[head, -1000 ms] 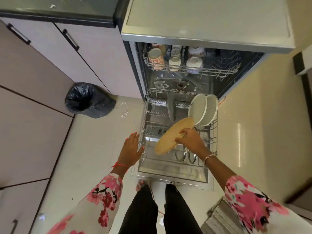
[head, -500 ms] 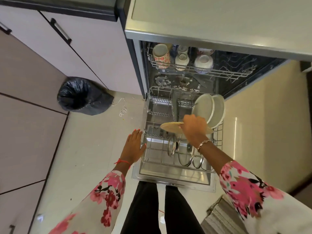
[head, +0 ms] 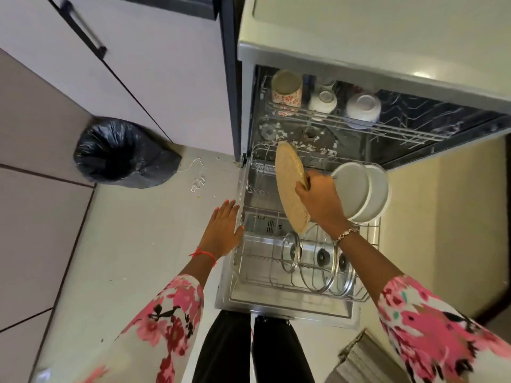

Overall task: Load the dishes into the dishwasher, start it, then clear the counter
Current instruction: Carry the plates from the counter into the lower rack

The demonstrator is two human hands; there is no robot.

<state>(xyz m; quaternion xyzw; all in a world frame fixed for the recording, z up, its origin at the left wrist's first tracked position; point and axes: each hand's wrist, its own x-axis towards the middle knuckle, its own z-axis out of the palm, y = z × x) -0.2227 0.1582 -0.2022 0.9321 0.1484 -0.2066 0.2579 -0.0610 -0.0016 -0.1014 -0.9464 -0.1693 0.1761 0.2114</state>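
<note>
The right hand [head: 320, 201] grips the tan plate [head: 289, 189] by its rim, upright over the lower rack [head: 373, 239] beside two white plates [head: 356, 189]; the left hand [head: 224, 230], fingers straight, lies at the rack's left edge.

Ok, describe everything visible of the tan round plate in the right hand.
The tan plate is round, flat and speckled, perhaps wood or woven fibre. It stands on edge, tilted, over the lower rack, left of two white plates and beyond the glass lids. The right hand grips its right rim; whether its bottom edge touches the rack is unclear.
</note>
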